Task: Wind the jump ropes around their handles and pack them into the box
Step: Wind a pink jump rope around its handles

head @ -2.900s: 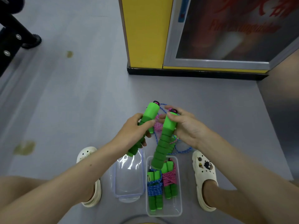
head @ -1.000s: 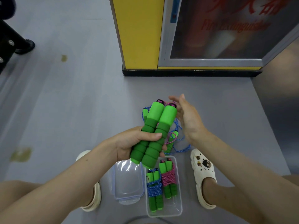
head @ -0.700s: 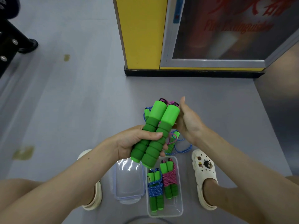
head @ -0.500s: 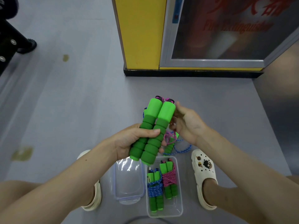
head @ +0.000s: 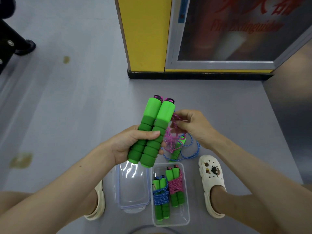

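Left hand (head: 131, 142) grips two ribbed green foam handles (head: 163, 114) | right hand (head: 194, 125) pinches braided pink rope (head: 170, 141)

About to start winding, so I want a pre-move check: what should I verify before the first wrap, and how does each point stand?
1. Handles side by side in the left hand: ok.
2. Right hand pinching the pink rope: ok.
3. Pink rope free of the blue rope on the floor: cannot tell, they overlap in this view.
4. Wraps on the handles: not ok, none yet.
5. Box open, lid off beside it: ok.
6. Room in the box beside the two wound ropes: cannot tell.
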The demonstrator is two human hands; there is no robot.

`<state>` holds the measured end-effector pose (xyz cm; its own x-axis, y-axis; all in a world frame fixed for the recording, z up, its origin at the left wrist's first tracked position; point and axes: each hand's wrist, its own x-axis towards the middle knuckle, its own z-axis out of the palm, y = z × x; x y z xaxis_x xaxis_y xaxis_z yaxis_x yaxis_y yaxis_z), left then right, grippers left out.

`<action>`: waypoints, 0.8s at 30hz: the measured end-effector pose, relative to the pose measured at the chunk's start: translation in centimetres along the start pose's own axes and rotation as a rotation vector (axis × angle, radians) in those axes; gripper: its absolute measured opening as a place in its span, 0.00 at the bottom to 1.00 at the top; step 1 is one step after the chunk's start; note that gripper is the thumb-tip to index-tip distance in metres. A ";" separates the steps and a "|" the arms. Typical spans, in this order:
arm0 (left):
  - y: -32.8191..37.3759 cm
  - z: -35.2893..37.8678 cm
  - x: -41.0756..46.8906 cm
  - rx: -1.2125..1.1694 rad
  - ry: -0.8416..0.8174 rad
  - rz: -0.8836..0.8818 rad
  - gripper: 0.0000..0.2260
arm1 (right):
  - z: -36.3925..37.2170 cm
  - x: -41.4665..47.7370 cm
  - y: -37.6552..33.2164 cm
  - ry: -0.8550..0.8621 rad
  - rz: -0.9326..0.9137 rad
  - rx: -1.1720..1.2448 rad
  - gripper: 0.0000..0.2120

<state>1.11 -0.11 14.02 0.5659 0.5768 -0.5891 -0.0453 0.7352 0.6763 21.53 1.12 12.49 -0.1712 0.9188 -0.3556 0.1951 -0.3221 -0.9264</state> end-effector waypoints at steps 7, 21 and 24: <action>0.6 -0.1 -0.2 -0.019 0.075 0.013 0.14 | -0.1 0.0 -0.1 0.116 -0.023 -0.068 0.10; 0.7 0.0 0.2 -0.140 0.218 0.035 0.10 | 0.6 0.1 0.1 0.132 -0.073 -0.284 0.04; 0.7 -0.1 0.3 -0.148 0.250 0.041 0.11 | 0.4 0.1 0.1 0.179 -0.086 -0.190 0.03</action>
<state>1.15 0.63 14.22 0.3412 0.6635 -0.6658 -0.1943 0.7428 0.6407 21.19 1.13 12.27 -0.0246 0.9720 -0.2337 0.3676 -0.2086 -0.9063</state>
